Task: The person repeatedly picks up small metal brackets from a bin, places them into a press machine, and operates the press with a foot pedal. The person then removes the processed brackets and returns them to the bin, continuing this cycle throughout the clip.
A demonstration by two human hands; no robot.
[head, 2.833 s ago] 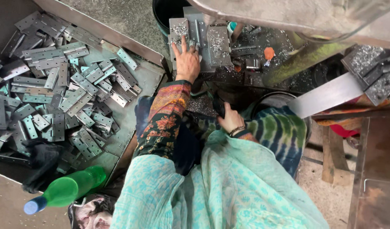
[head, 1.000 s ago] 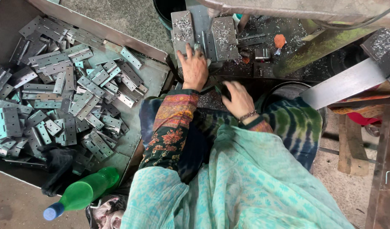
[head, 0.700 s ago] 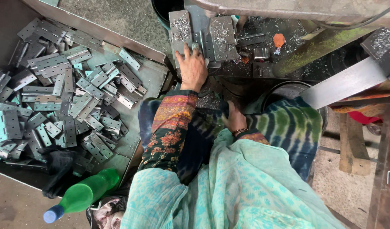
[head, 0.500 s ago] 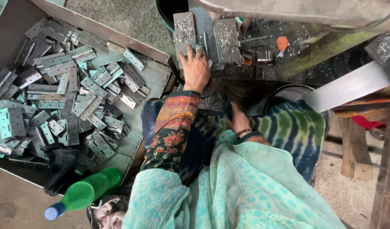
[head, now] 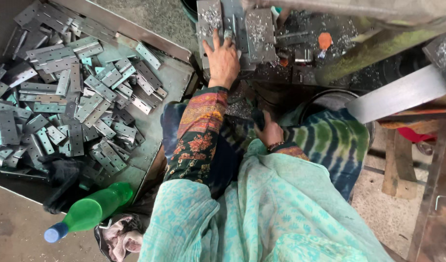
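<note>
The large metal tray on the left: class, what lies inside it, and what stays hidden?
The metal tray holds a heap of grey metal hinges, some tinted teal, and a dark cloth at its near edge. The hinges cover most of the tray floor.

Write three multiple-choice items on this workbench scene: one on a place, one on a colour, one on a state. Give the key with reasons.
1. Where does the heap of grey metal hinge plates lie?
A. in the shallow metal tray on the person's left
B. on the person's lap
C. on the wooden stool at right

2. What colour is the plastic bottle lying on its side?
A. red with a white cap
B. green with a blue cap
C. clear with a black cap

3. How is the left hand placed?
A. closed in a fist in the air
B. gripping the bottle
C. spread flat on the grey metal plates of the machine bed

Key: 1 A, the plates fill the tray left of the patterned sleeve. 2 B, the body is green and the cap blue. 3 C, the fingers are splayed on the plates, with no grip around anything.
</note>
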